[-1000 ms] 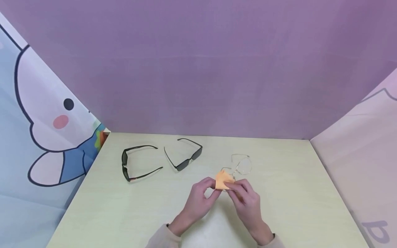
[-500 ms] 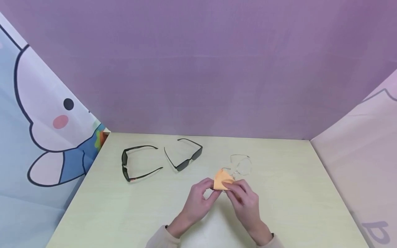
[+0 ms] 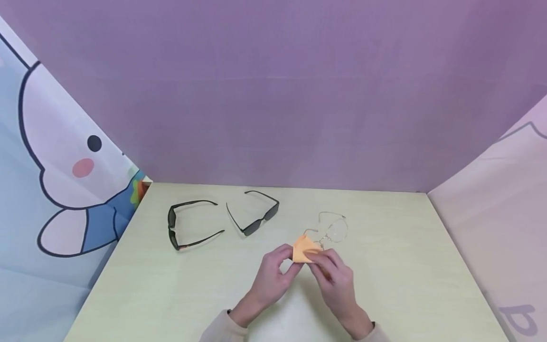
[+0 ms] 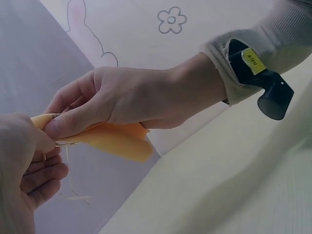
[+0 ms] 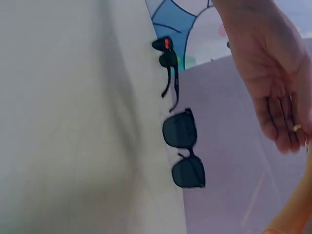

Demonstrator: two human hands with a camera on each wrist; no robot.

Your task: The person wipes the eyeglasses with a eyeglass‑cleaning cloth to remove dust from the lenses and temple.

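Observation:
My left hand (image 3: pixel 271 276) pinches the near end of a pair of thin gold-rimmed eyeglasses (image 3: pixel 338 231), held above the table. Folded over the near lens is an orange cloth (image 3: pixel 302 248), which my right hand (image 3: pixel 337 281) grips between thumb and fingers. The far lens and both temples stick out beyond the cloth, pointing away from me. In the left wrist view the right thumb presses the cloth (image 4: pixel 119 141) and a bit of gold rim shows below it. The right wrist view has the left hand (image 5: pixel 275 68) beside the cloth's edge (image 5: pixel 295 204).
Two pairs of dark sunglasses lie unfolded on the pale table (image 3: pixel 406 266): black sunglasses (image 3: pixel 172 223) at the left and another pair of sunglasses (image 3: pixel 253 228) nearer the middle. A purple cloth wall (image 3: pixel 273 95) rises behind, with printed sheets (image 3: pixel 64 142) at the sides.
Both hands have shifted slightly left with the cloth, the right hand a little more. The eyeglasses have wobbled slightly in the grip. The sunglasses have not moved.

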